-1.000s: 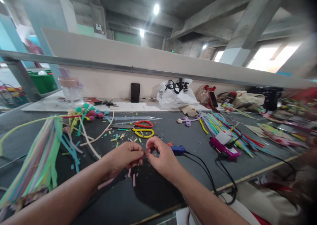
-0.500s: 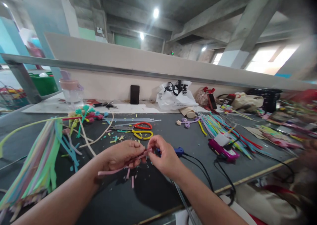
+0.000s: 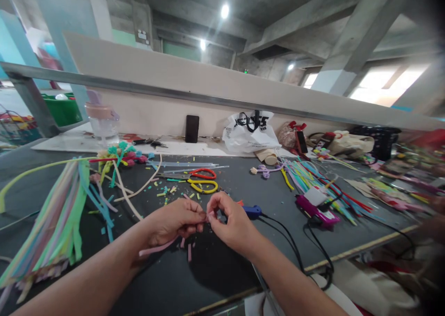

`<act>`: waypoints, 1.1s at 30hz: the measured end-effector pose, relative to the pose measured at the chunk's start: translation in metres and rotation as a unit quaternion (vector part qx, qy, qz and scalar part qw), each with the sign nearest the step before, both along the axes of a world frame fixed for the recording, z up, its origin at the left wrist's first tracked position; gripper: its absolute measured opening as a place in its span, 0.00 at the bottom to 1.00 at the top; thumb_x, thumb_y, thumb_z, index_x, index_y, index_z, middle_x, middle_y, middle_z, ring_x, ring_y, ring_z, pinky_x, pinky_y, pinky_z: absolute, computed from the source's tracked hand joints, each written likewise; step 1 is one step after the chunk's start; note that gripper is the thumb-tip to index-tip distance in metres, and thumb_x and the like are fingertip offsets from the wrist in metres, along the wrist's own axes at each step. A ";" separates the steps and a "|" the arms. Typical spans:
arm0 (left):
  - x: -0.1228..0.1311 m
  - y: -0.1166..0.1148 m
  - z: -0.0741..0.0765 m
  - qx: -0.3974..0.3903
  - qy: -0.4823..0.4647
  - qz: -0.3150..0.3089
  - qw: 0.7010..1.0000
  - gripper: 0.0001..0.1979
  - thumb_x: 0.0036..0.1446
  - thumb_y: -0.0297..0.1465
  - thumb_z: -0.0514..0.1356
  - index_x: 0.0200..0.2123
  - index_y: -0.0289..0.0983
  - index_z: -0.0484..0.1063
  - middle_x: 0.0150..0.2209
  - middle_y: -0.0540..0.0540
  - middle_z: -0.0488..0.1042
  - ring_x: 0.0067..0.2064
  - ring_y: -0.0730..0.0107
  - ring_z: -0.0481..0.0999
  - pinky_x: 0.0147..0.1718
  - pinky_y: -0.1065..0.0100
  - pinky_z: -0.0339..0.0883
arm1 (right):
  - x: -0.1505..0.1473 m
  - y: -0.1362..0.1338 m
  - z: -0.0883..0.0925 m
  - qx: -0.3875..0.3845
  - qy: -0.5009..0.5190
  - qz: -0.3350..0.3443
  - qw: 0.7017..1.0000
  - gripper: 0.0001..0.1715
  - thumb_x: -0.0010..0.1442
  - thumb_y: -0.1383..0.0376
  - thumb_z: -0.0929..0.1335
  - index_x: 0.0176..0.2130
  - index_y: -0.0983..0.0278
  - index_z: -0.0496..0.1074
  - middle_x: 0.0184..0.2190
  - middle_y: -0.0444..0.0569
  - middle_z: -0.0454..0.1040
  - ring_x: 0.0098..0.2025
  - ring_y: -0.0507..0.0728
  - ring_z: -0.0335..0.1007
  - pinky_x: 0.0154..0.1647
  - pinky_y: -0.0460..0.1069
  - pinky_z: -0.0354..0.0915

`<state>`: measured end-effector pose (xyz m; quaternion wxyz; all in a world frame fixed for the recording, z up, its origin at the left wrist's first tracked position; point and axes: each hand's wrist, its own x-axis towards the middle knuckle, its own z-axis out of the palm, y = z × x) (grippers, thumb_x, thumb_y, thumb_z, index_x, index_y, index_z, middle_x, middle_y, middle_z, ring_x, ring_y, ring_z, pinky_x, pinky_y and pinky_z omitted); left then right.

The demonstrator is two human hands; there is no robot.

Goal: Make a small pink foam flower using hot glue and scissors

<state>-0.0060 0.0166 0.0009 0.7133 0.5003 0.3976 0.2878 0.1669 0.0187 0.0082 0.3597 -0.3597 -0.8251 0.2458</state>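
Working over a dark table (image 3: 215, 269), with a big bundle of coloured strips (image 3: 52, 223) lying along its left side. Bringing the left hand (image 3: 174, 221) and right hand (image 3: 231, 221) together near the middle, fingertips of both pinching shut on 1 pink strip (image 3: 156, 249), its tail trailing down-left onto the table. Lying just beyond: 2 scissors (image 3: 202, 179), then a blue glue gun (image 3: 252, 210) beside the right hand.

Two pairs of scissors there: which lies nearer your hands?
The yellow-handled scissors, just beyond the right hand; the red-handled scissors lie farther back.
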 end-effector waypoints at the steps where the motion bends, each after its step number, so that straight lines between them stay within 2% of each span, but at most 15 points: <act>1: 0.001 0.000 -0.001 0.002 0.001 0.001 1.000 0.13 0.43 0.37 0.64 0.21 0.33 0.66 0.20 0.52 0.66 0.19 0.82 0.54 0.18 0.74 0.40 | 0.000 0.000 0.000 -0.001 -0.001 -0.002 1.000 0.09 0.50 0.74 0.62 0.32 0.62 0.61 0.27 0.42 0.65 0.29 0.49 0.62 0.33 0.45 0.61; 6: 0.000 0.000 -0.001 0.005 -0.021 0.003 1.000 0.14 0.44 0.38 0.63 0.24 0.33 0.67 0.22 0.52 0.66 0.19 0.83 0.54 0.18 0.74 0.39 | 0.002 0.000 0.004 -0.029 0.031 0.008 0.999 0.09 0.51 0.73 0.63 0.35 0.63 0.62 0.28 0.43 0.67 0.31 0.50 0.63 0.36 0.46 0.62; 12: -0.005 0.000 0.007 -0.005 -0.026 0.003 1.000 0.18 0.45 0.42 0.64 0.25 0.32 0.67 0.22 0.53 0.65 0.19 0.83 0.52 0.18 0.74 0.37 | 0.010 0.002 0.012 -0.130 0.097 0.056 0.985 0.08 0.58 0.65 0.63 0.40 0.64 0.64 0.36 0.48 0.69 0.37 0.52 0.67 0.41 0.49 0.64; 16: -0.005 -0.001 0.009 -0.005 -0.030 0.004 1.000 0.17 0.46 0.43 0.63 0.26 0.33 0.67 0.23 0.52 0.66 0.18 0.84 0.52 0.17 0.74 0.38 | 0.011 0.004 0.010 -0.112 0.094 0.047 0.988 0.09 0.57 0.67 0.63 0.40 0.64 0.65 0.37 0.48 0.70 0.38 0.52 0.67 0.41 0.48 0.64; 23: -0.004 -0.001 0.005 -0.014 -0.054 0.006 0.998 0.13 0.48 0.38 0.63 0.29 0.33 0.68 0.24 0.52 0.66 0.19 0.84 0.54 0.17 0.74 0.37 | 0.006 0.001 0.008 -0.060 0.050 0.032 0.996 0.11 0.53 0.71 0.64 0.39 0.64 0.67 0.34 0.46 0.70 0.34 0.51 0.66 0.38 0.47 0.64; 33: -0.004 -0.004 0.007 -0.016 -0.044 0.012 0.999 0.09 0.49 0.34 0.61 0.29 0.33 0.68 0.24 0.52 0.66 0.20 0.83 0.57 0.19 0.74 0.40 | 0.002 0.000 0.008 -0.027 0.021 0.005 0.999 0.07 0.54 0.71 0.64 0.35 0.65 0.69 0.30 0.46 0.70 0.32 0.51 0.66 0.37 0.46 0.63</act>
